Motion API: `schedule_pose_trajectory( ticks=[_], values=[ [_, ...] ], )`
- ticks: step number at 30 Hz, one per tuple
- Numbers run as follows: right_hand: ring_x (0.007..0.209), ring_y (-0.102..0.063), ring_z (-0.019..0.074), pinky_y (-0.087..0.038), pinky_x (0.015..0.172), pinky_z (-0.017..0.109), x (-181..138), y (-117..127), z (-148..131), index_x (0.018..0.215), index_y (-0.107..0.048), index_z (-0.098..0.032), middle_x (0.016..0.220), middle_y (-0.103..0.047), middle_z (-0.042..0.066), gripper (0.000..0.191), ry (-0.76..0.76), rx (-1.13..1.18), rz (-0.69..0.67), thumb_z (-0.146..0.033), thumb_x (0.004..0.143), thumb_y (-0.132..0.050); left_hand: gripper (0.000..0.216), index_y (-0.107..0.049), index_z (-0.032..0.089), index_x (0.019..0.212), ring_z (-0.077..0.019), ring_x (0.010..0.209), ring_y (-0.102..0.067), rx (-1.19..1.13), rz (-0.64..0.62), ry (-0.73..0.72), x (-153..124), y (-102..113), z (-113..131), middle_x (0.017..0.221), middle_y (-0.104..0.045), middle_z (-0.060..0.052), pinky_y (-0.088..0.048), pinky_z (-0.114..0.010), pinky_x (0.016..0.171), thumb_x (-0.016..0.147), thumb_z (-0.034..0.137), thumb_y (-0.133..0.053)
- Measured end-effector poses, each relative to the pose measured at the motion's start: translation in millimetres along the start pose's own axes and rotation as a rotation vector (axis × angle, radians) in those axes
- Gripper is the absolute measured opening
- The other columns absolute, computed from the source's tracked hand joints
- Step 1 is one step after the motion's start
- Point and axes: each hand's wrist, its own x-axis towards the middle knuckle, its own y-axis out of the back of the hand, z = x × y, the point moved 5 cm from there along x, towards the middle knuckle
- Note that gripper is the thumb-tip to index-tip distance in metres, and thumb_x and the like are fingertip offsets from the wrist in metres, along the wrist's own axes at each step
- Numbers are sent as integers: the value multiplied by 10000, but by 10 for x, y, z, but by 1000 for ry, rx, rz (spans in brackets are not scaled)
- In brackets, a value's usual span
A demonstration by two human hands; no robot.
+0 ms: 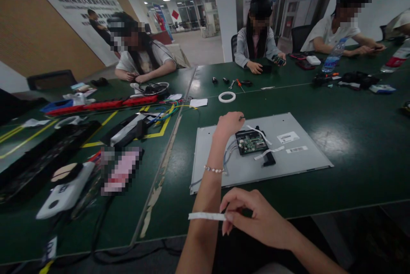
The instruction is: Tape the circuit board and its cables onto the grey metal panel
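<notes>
My right hand (256, 216) pinches one end of a strip of white tape (205, 216) between thumb and fingers, and the strip sticks out to the left across my left forearm. Reaching forward, my left hand (231, 122) is curled closed above the far left part of a flat grey metal panel (301, 150). A small dark bit shows at its fingertips, too little to name. On the panel lies a green circuit board (254, 142) in a black frame, with white tape strips (270, 152) on and beside it. Grey wires (229, 154) run from the board's left side.
Beyond the panel are a roll of white tape (226, 97) and several hand tools (237, 84). To the left lie a pink phone-shaped thing (123, 170), a white device (65, 190) and a long black tray (48, 154). Several people sit across the green table (173, 218).
</notes>
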Motion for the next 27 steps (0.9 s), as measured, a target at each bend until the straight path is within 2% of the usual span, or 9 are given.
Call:
schedule_pose_trajectory(
  ticks=[4, 7, 10, 13, 15, 17, 20, 24, 27],
  values=[
    [703, -634, 99, -499, 677, 211, -74, -1, -169, 891, -605, -157, 780, -680, 18, 103, 107, 112, 77, -203, 900, -514, 315, -642, 211, 1090, -216, 988, -624, 7, 66, 1, -92, -30, 98, 1068, -685, -73, -459, -319, 836, 912, 266, -387],
    [687, -624, 87, -493, 655, 197, -134, 96, -240, 913, -613, -170, 775, -675, 10, 102, 201, 186, 194, -221, 906, -525, 301, -654, 202, 1057, -209, 990, -626, 19, 46, 29, -230, -149, 56, 1044, -690, -82, -449, -308, 854, 915, 256, -395],
    [693, -609, 76, -467, 634, 178, -162, 356, -171, 956, -608, -186, 808, -677, 7, 102, 241, 126, 439, -241, 904, -538, 298, -637, 193, 1093, -206, 1035, -610, 20, 41, 71, -499, -253, -77, 1073, -678, -94, -430, -308, 899, 916, 262, -408],
    [703, -593, 86, -444, 609, 187, -133, 687, 62, 980, -591, -185, 849, -675, 21, 148, 202, 71, 707, -297, 892, -550, 333, -558, 178, 1202, -204, 1098, -579, -21, 83, 108, -894, -327, -206, 1191, -624, -103, -416, -307, 935, 901, 273, -449],
    [738, -593, 100, -437, 613, 199, -81, 863, 244, 996, -582, -179, 903, -673, 39, 194, 159, 54, 815, -335, 886, -544, 392, -494, 178, 1266, -211, 1137, -556, -58, 88, 131, -1166, -402, -247, 1282, -562, -109, -417, -317, 944, 890, 286, -473],
    [774, -597, 113, -431, 614, 207, -7, 961, 382, 1010, -574, -174, 961, -668, 56, 232, 121, 36, 830, -361, 877, -541, 463, -445, 181, 1305, -223, 1173, -532, -74, 74, 175, -1391, -505, -262, 1328, -524, -110, -415, -331, 957, 856, 266, -520],
    [808, -607, 126, -430, 610, 211, 120, 974, 463, 1032, -568, -175, 1022, -659, 71, 268, 78, 6, 733, -385, 870, -532, 518, -419, 168, 1324, -244, 1239, -480, -65, 106, 260, -1587, -635, -264, 1382, -469, -131, -387, -362, 1002, 829, 241, -554],
    [804, -618, 129, -437, 593, 209, 282, 913, 460, 1058, -562, -182, 1050, -654, 73, 289, 79, -33, 642, -388, 861, -519, 480, -440, 150, 1306, -242, 1204, -511, -75, 217, 319, -1626, -698, -253, 1358, -486, -136, -398, -359, 998, 832, 174, -517],
    [769, -623, 119, -423, 546, 193, 417, 867, 562, 1050, -564, -179, 1050, -654, 67, 264, 39, -112, 581, -338, 850, -497, 454, -465, 149, 1282, -245, 1153, -545, -94, 274, 338, -1605, -704, -256, 1308, -528, -131, -419, -365, 980, 830, 135, -492]
  ],
)
